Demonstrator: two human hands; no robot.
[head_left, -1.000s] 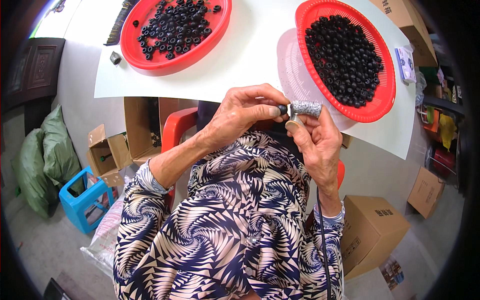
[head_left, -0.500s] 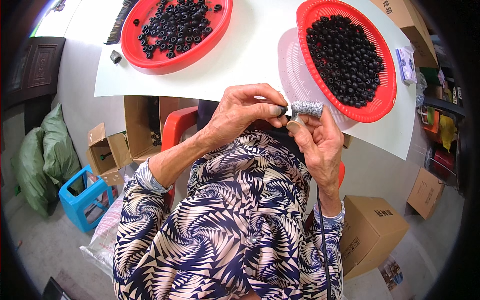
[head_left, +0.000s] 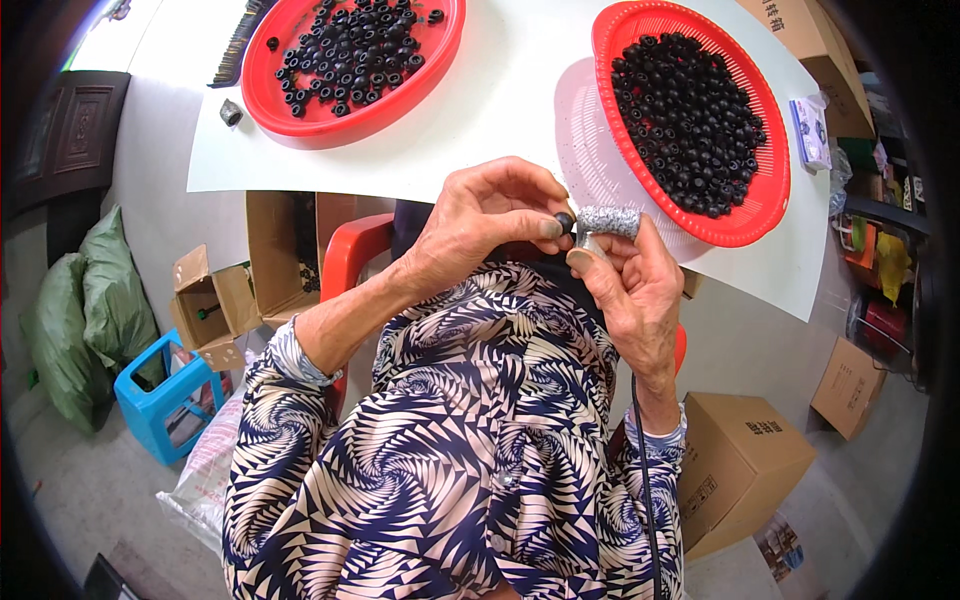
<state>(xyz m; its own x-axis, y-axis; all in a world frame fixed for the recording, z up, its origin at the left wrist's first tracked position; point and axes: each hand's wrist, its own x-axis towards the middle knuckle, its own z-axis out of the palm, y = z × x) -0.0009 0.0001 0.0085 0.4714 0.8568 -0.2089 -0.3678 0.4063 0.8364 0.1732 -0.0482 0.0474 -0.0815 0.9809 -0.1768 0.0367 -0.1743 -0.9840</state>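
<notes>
My left hand [head_left: 500, 212] is in front of my chest near the table's front edge. Its thumb and fingertips pinch a small round black part [head_left: 565, 222]. Close beside it, my right hand [head_left: 640, 280] is closed, its thumb pressed up toward the forefinger. A silver-grey speckled wrap [head_left: 610, 220] appears to cover that forefinger, level with the black part. Between thumb and wrap sits something small and silvery, too hidden to name. A red basket [head_left: 778, 190] heaped with black parts stands to the right. More black parts lie in a red tray [head_left: 350, 128] at the left.
A white tabletop [head_left: 480, 120] spans both containers. On it are a small grey piece [head_left: 231, 113] and a purple-white packet [head_left: 810, 132]. A red chair [head_left: 352, 250] surrounds me. Cardboard boxes [head_left: 740, 470], a blue stool [head_left: 165, 400] and green sacks [head_left: 115, 310] stand on the floor.
The wrapped forefinger and thumb have shifted slightly left and down. The black part has turned a little and shows more of its rounded side.
</notes>
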